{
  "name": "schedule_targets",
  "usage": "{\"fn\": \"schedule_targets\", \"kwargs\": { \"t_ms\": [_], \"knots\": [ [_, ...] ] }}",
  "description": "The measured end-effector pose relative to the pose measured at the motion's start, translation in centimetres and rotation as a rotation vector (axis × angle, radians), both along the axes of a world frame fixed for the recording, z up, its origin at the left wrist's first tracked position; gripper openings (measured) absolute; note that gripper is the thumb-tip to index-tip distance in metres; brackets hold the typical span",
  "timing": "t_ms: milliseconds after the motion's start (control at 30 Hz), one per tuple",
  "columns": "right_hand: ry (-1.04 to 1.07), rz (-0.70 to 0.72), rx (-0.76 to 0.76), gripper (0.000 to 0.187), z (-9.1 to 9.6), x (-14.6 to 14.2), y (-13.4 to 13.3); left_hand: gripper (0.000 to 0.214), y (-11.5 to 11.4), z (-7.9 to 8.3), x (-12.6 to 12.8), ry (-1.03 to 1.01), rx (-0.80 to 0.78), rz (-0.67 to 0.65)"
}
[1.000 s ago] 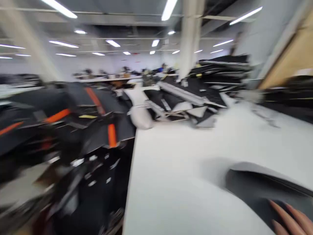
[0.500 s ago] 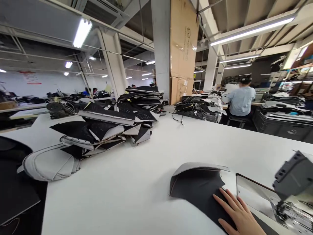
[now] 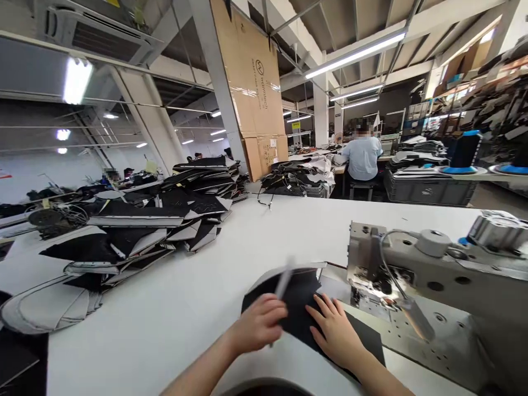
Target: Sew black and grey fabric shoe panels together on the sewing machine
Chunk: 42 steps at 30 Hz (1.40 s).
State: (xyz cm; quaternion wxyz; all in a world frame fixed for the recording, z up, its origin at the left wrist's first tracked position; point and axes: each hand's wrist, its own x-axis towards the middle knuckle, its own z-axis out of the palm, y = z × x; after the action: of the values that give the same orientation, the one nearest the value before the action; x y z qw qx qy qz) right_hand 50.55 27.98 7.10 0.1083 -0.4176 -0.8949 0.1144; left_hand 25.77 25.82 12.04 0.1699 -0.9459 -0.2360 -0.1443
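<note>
Pointing lengthwise away, blurred stick (image 3: 284,283) clamped in left hand (image 3: 260,324); right hand (image 3: 335,331) splayed.

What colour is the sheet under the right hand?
The sheet is black, shown best in the head view.

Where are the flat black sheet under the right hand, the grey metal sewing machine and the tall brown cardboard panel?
Flat black sheet (image 3: 297,305): head view, uncovered upper surface.
Grey metal sewing machine (image 3: 447,263): head view, side of its housing.
Tall brown cardboard panel (image 3: 248,91): head view, middle of its face.
</note>
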Motion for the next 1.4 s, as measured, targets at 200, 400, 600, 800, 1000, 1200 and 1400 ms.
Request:
{"fn": "schedule_targets", "kwargs": {
  "t_ms": [200,400,600,800,1000,1200,1400],
  "knots": [
    [0.045,0.040,0.143,0.045,-2.0,2.5,-0.5,0.035,2.4,-0.8,5.9,0.155,-0.553,0.105],
    [0.109,0.122,0.392,0.043,-5.6,3.7,1.4,0.056,2.3,-0.7,6.0,-0.039,-0.656,0.429],
    [0.139,0.138,0.499,0.044,-6.3,3.5,1.8,0.071,3.3,-1.5,6.1,0.118,-0.593,0.671],
    [0.059,0.112,0.372,0.040,-3.8,3.4,0.6,0.064,5.6,0.2,7.3,0.242,-0.607,0.644],
    [0.032,0.063,0.312,0.040,-1.8,2.8,0.3,0.052,8.6,-0.4,7.9,0.235,-0.658,0.442],
    [-0.048,-0.256,0.449,0.036,-1.1,9.2,-4.4,0.058,8.9,-1.7,6.8,0.135,-0.674,0.388],
    [-0.210,-0.816,0.436,0.051,-4.0,18.3,-10.2,0.059,8.7,-3.5,5.9,-0.116,-0.958,0.421]
  ]
}}
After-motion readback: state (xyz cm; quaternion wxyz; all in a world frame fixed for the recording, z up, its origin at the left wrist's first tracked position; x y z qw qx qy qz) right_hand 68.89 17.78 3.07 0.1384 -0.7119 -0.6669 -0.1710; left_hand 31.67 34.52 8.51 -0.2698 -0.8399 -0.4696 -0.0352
